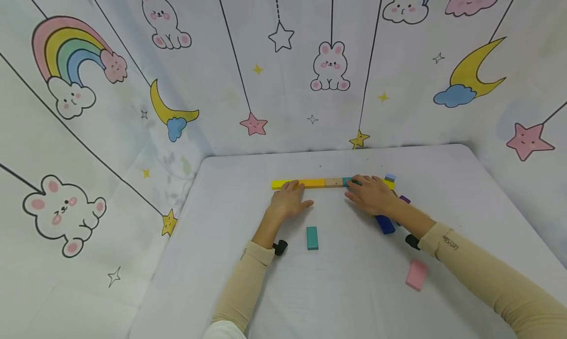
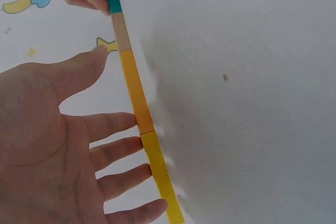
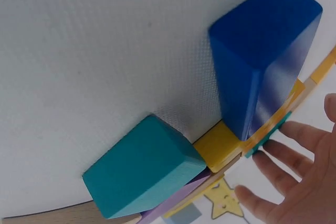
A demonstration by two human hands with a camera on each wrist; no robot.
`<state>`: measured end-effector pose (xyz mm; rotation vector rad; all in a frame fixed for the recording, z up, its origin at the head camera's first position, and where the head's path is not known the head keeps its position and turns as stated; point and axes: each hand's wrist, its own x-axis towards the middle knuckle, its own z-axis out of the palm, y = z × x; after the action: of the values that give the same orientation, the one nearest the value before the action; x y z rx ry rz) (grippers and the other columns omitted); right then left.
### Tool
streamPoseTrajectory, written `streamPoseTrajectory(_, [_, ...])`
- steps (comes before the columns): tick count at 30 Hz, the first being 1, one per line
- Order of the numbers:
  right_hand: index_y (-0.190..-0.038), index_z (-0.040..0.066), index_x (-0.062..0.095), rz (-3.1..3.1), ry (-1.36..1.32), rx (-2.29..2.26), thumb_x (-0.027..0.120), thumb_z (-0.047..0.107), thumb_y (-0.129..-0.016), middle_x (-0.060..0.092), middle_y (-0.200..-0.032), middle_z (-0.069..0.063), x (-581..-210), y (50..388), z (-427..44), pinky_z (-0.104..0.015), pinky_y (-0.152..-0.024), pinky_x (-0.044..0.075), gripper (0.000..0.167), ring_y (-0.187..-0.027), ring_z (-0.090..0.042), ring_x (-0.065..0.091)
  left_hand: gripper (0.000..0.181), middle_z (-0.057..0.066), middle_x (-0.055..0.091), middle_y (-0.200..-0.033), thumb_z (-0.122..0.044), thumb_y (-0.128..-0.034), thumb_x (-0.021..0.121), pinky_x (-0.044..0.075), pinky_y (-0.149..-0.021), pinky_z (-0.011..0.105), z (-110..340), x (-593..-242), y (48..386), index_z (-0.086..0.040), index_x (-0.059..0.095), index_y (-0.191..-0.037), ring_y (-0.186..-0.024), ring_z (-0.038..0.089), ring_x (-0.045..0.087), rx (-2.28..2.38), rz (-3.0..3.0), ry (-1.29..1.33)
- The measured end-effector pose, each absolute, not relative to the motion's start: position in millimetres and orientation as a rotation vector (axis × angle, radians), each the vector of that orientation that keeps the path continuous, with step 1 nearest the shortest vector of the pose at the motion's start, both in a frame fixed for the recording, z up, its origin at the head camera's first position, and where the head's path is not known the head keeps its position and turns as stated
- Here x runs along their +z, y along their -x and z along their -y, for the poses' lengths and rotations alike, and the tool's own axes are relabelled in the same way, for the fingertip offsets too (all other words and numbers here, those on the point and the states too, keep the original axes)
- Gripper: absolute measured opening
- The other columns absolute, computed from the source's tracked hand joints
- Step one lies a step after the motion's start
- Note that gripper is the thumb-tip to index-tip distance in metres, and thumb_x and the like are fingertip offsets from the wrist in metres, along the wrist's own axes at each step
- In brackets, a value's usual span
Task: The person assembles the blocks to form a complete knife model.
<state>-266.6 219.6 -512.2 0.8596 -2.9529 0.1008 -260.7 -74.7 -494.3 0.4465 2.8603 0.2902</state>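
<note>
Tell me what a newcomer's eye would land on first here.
Likely the row of coloured blocks along the far side of the table, with the left hand and right hand touching it. The cartoon backdrop behind is also loud, and the pink block lies apart at near right.

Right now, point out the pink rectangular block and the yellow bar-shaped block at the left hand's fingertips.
Pink rectangular block point(image 1: 416, 274): head view, middle of its top face.
Yellow bar-shaped block point(image 2: 162, 174): left wrist view, middle of its long face.

Yellow block point(image 2: 160, 166), orange block point(image 2: 136, 92); far piece point(image 1: 390, 177) perhaps bluish.
</note>
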Motion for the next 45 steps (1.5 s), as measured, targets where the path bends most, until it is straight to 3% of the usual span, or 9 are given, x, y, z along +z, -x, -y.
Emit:
streamPoseTrajectory(8, [-0.147, 0.001, 0.058, 2.973, -0.855, 0.184, 0.046, 0.038, -0.112, 0.055, -0.149, -0.025, -512.5, 267.9, -223.0, -0.061, -0.114, 0.042, 0.052, -0.137, -0.045, 0.052, 0.075, 0.01, 0.029, -0.17, -0.058, -0.1029, 0.057, 0.033, -0.122, 0.056, 72.1, -495.5, 261.6, -0.015, 0.039, -0.162, -0.156, 0.034, 0.028, 0.287, -2.854, -0.45])
streamPoseTrajectory(17, [-0.149, 0.002, 0.056, 3.043, -0.794, 0.338, 0.047, 0.042, -0.111, 0.04, -0.161, -0.025, -506.2, 271.3, -232.0, -0.065, -0.115, 0.038, 0.056, -0.142, -0.049, 0.044, 0.073, 0.01, 0.03, -0.17, -0.057, -0.1034, 0.056, 0.036, -0.12, 0.057, 77.7, -495.2, 261.5, -0.016, 0.041, -0.162, -0.155, 0.035, 0.03, 0.313, -2.854, -0.442])
streamPoseTrajectory(27, [-0.144, -0.003, 0.058, 3.065, -0.577, 0.251, 0.055, 0.034, -0.108, 0.049, -0.151, -0.029, -496.1, 258.7, -255.6, -0.065, -0.11, 0.043, 0.052, -0.135, -0.048, 0.051, 0.071, 0.01, 0.03, -0.17, -0.055, -0.1034, 0.057, 0.033, -0.121, 0.059, 82.6, -494.2, 263.2, -0.015, 0.043, -0.16, -0.155, 0.036, 0.029, 0.38, -2.827, -0.464])
streamPoseTrajectory(32, [-0.138, -0.005, 0.062, 3.043, -0.49, 0.24, 0.061, 0.031, -0.104, 0.055, -0.144, -0.031, -494.2, 249.5, -271.6, -0.062, -0.101, 0.052, 0.05, -0.126, -0.047, 0.058, 0.069, 0.01, 0.031, -0.169, -0.054, -0.1037, 0.057, 0.034, -0.12, 0.06, 80.8, -495.1, 264.5, -0.015, 0.045, -0.159, -0.155, 0.035, 0.03, 0.387, -2.832, -0.484])
streamPoseTrajectory(37, [-0.138, -0.007, 0.062, 3.047, -0.461, 0.268, 0.064, 0.031, -0.102, 0.051, -0.144, -0.032, -492.4, 242.9, -279.0, -0.062, -0.093, 0.056, 0.052, -0.119, -0.047, 0.06, 0.069, 0.01, 0.031, -0.169, -0.054, -0.104, 0.057, 0.034, -0.12, 0.06, 80.7, -494.4, 265.4, -0.015, 0.045, -0.159, -0.155, 0.035, 0.029, 0.38, -2.838, -0.481])
streamPoseTrajectory(45, [-0.133, -0.007, 0.065, 3.041, -0.495, 0.284, 0.064, 0.034, -0.104, 0.056, -0.14, -0.033, -498.6, 237.1, -282.4, -0.065, -0.1, 0.051, 0.051, -0.124, -0.05, 0.058, 0.07, 0.011, 0.032, -0.169, -0.053, -0.1034, 0.059, 0.034, -0.121, 0.059, 80.9, -493.7, 265.3, -0.014, 0.045, -0.159, -0.155, 0.035, 0.03, 0.38, -2.831, -0.488])
